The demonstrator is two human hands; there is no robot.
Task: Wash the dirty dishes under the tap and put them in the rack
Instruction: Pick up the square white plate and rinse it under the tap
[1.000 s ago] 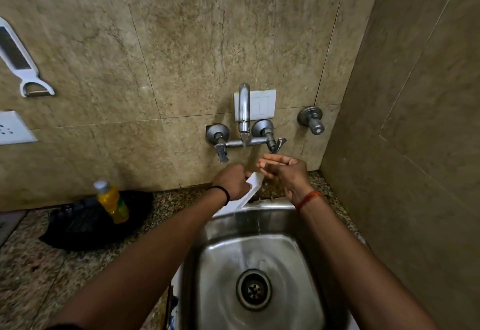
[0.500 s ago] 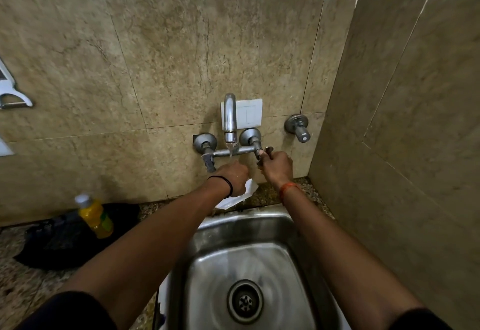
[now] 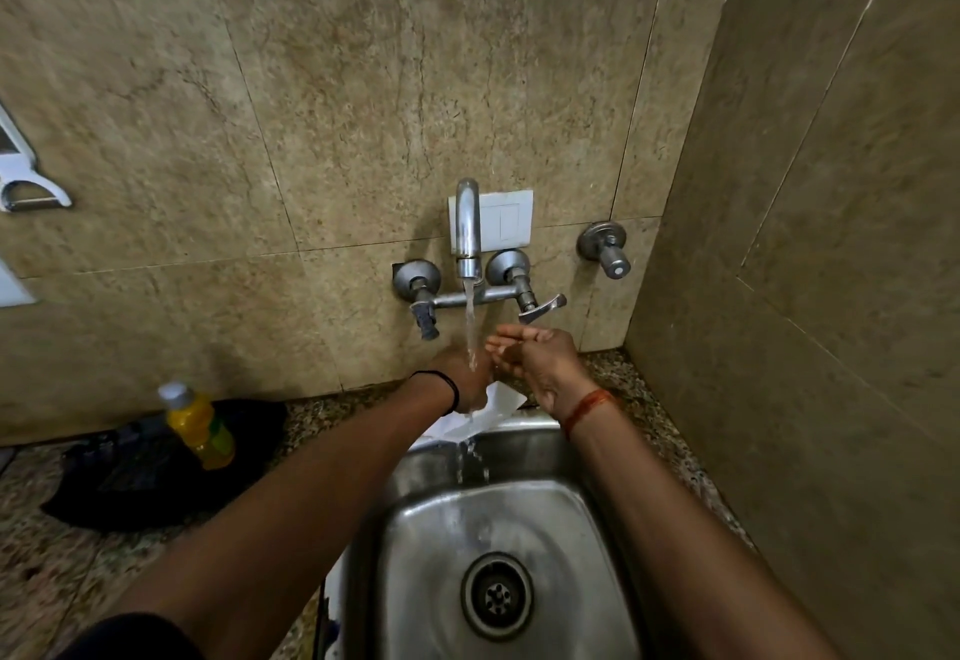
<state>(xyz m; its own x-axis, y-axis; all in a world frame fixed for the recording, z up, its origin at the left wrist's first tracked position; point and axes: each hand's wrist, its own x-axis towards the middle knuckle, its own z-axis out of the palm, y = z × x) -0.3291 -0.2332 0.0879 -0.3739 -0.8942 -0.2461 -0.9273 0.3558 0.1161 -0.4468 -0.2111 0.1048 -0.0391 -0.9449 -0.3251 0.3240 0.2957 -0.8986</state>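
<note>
Water runs from the wall tap (image 3: 467, 228) onto my left hand (image 3: 465, 373), which grips a white flat dish (image 3: 485, 412) under the stream above the back rim of the steel sink (image 3: 587, 519). Most of the dish is hidden behind that hand. My right hand (image 3: 537, 358) is just right of the stream, below the right tap lever (image 3: 543, 308), with its fingers relaxed and holding nothing. Water spills off the dish into the sink.
A yellow bottle (image 3: 200, 423) stands on a black cloth (image 3: 130, 477) on the granite counter at the left. A peeler (image 3: 23, 186) hangs on the left wall. A tiled side wall closes in on the right. A separate valve (image 3: 605, 248) sticks out right of the tap.
My right hand has let go of the right tap lever and dropped beside the stream. Water now flows from the tap onto my left hand and the dish.
</note>
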